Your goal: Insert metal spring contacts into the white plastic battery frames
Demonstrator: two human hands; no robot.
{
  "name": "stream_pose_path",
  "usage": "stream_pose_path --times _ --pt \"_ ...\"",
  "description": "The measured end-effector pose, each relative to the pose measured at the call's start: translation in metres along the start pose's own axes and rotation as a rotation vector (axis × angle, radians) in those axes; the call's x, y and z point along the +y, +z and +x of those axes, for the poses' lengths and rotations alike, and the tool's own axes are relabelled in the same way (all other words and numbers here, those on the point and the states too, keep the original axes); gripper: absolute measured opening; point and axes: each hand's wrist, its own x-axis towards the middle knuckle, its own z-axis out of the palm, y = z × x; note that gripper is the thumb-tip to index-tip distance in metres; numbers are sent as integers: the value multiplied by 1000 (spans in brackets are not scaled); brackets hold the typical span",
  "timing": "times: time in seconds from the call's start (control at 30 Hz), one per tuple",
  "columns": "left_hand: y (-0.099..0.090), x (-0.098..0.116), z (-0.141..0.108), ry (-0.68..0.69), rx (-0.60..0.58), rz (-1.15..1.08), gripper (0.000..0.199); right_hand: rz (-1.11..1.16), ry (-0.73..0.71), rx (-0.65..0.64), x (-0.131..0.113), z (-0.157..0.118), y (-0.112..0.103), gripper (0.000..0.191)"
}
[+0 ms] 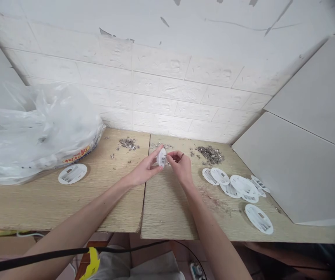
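My left hand (144, 169) clamps the white disc (162, 158) above the table (121, 217). My right hand (181, 166) is at its face, fingertips together; whether they pinch a part, I cannot tell. Step, I judge: fitting. Next move calls for steady alignment.

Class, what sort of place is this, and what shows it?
Likely a small makeshift workshop: heaps of small metal parts and several loose white discs lie on a plain wooden worktop.
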Motion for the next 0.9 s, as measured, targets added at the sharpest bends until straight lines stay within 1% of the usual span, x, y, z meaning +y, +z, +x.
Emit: stream_pose_path --times 0.23,0.37,0.6,0.77,0.9 --pt "2 -1 -1 10 21 52 74 82 64 -29 8 4 -1 18" --pt "2 -2 0 8 32 63 64 107 78 -24 9 4 -1 19" --pt "3 -5 0 9 66 13 60 159 67 -17 10 3 -1 21" --pt "3 -6 0 32 55 3 58 158 73 -9 9 3 0 19" --pt "3 -7 0 29 58 3 57 154 56 6 6 2 0 22"
